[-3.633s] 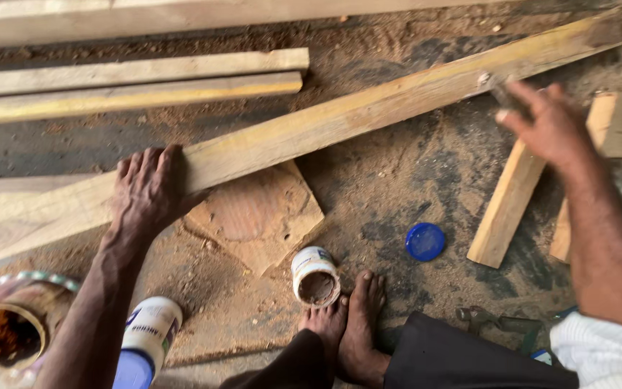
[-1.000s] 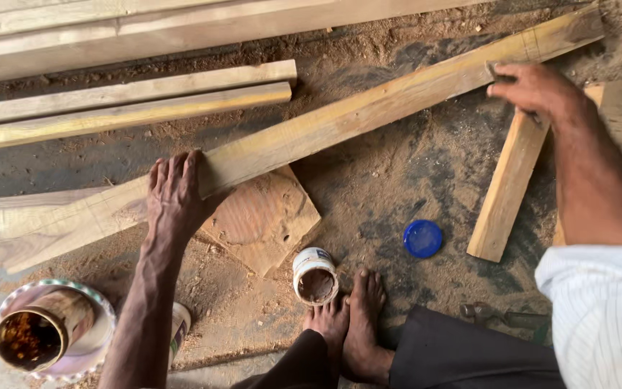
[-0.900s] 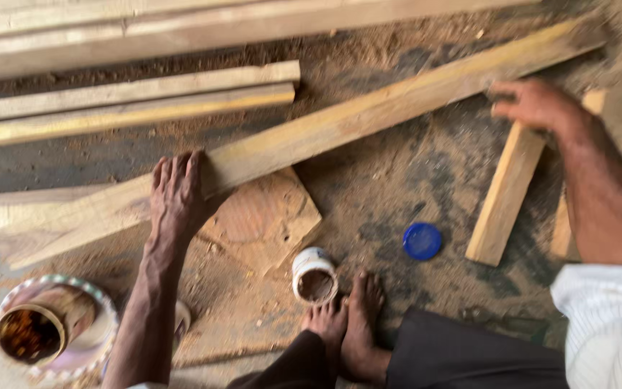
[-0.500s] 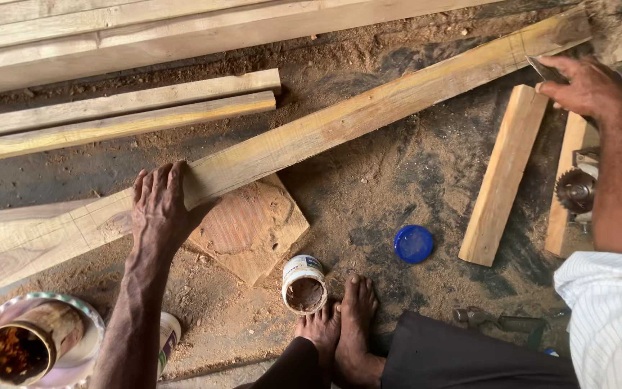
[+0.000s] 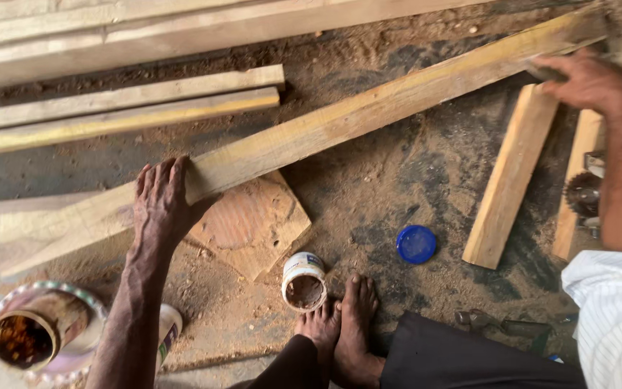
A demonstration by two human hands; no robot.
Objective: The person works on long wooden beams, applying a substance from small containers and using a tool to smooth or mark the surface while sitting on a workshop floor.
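Sawdust covers the dirt floor (image 5: pixel 412 180). One long plank (image 5: pixel 340 126) lies slanted across it. The left hand (image 5: pixel 161 205) lies flat on the plank, fingers spread out. The right hand (image 5: pixel 590 81) is at the plank's far end, fingers curled, maybe pinching a small dark tool (image 5: pixel 545 72). A blue lid (image 5: pixel 417 244) sits near the bare feet (image 5: pixel 343 328).

Small round tub (image 5: pixel 304 281): white, paper label with a blue patch, open mouth showing brown contents; lies on its side on the sawdust floor just beside the bare feet

Loose lid (image 5: pixel 416 243): round, blue, flat on the floor, to the right of the tub and apart from it

Bottle (image 5: pixel 169 328): white, label with blue and dark print, partly hidden behind the left forearm

Tin (image 5: pixel 29 336): round, open, rusty brown, dark amber contents, lower left, no label visible
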